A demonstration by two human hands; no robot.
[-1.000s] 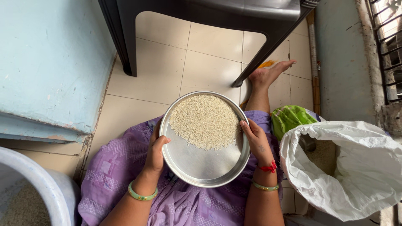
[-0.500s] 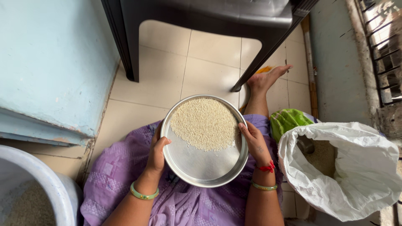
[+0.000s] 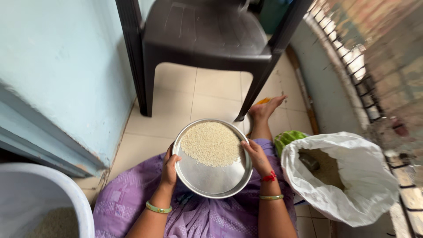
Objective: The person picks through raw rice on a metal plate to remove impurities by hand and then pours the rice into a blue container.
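At the near left corner stands a pale blue tub (image 3: 66, 198), its rim curved, with a layer of grain visible low inside. The person sits on the floor in a purple patterned garment (image 3: 128, 202) that covers the lap across the bottom of the view. Both forearms reach forward, each wrist carrying a green bangle; the right wrist also bears a red thread.

The left hand (image 3: 169, 166) is clamped on the left rim of a round steel plate (image 3: 211, 180), thumb over the edge and fingers beneath. The right hand (image 3: 255, 156) grips the right rim in the same manner, thumb lying on the inner surface. The hands are apart, one on each side of the plate, which is held above the lap. A heap of pale rice (image 3: 210, 143) lies on the far half of the plate; the near half is bare metal.

To the right, just beside the right forearm, sits an open white sack (image 3: 352, 185) with grain and a dark scoop inside. A green cloth (image 3: 287, 138) shows between sack and plate. Beyond the plate a bare foot (image 3: 266, 108) rests on the cream tiled floor (image 3: 207, 90), near a leg of a dark plastic chair (image 3: 207, 35). A light blue wall (image 3: 66, 66) runs along the left.
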